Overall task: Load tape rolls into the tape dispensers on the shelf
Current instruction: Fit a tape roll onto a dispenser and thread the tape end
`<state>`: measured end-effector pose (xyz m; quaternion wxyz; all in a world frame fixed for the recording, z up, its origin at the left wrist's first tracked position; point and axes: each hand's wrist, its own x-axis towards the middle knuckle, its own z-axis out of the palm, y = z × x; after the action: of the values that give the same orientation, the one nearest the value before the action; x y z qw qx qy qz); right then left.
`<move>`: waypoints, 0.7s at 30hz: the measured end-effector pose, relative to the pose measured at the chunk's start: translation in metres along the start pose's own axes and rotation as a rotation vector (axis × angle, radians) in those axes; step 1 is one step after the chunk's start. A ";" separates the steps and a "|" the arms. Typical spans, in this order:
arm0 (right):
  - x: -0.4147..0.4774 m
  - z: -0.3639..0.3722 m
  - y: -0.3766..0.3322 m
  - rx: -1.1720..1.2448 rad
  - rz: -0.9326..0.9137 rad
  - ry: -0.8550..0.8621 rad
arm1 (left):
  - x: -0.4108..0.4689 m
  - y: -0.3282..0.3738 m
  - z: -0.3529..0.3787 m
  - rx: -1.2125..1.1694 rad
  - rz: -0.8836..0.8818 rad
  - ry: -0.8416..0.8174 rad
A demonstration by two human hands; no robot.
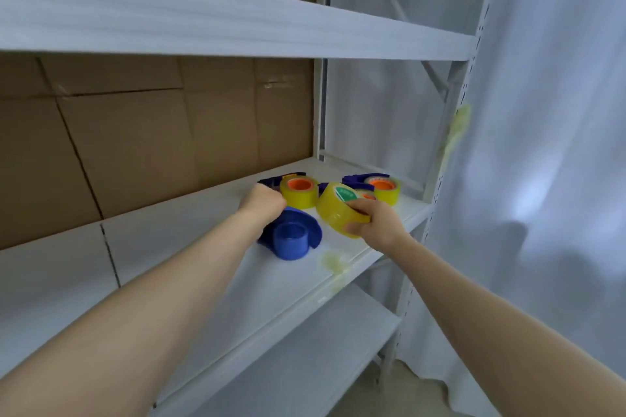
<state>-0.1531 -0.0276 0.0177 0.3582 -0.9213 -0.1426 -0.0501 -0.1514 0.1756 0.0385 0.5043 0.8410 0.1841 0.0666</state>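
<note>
A blue tape dispenser [290, 236] with a bare round hub lies on the white shelf [189, 247]. My left hand [262, 204] grips its far end. My right hand [376, 218] holds a yellow tape roll [333, 210] with a green and white label, tilted, just right of the dispenser. Behind them stand two more blue dispensers, each carrying a yellow roll with an orange core, one [299, 191] behind my left hand and one [384, 188] at the far right.
Brown cardboard [152, 139] lines the back of the shelf. A higher shelf board [203, 20] hangs overhead and a lower one [305, 366] sits below. A perforated upright post [450, 152] and a white curtain [542, 179] stand at the right.
</note>
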 end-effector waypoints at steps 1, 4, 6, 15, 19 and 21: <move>0.010 -0.004 0.011 0.005 0.002 0.002 | 0.010 0.007 0.013 0.013 0.008 0.005; 0.045 -0.016 0.034 0.115 0.018 -0.010 | 0.046 0.028 0.049 0.024 -0.002 0.034; 0.067 -0.020 0.045 0.239 0.047 -0.047 | 0.063 0.035 0.064 0.066 -0.018 0.045; 0.119 -0.008 0.062 0.765 0.235 -0.175 | 0.094 0.046 0.078 -0.156 -0.096 0.057; 0.137 0.007 0.057 0.989 0.234 -0.366 | 0.082 0.052 0.077 -0.349 -0.194 -0.042; 0.149 0.016 0.058 1.014 0.195 -0.485 | 0.082 0.050 0.080 -0.378 -0.174 -0.032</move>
<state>0.0060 -0.0234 -0.0026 0.7156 -0.6281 -0.1413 0.2710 -0.0397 0.1192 0.0378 0.6599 0.7133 0.2321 0.0427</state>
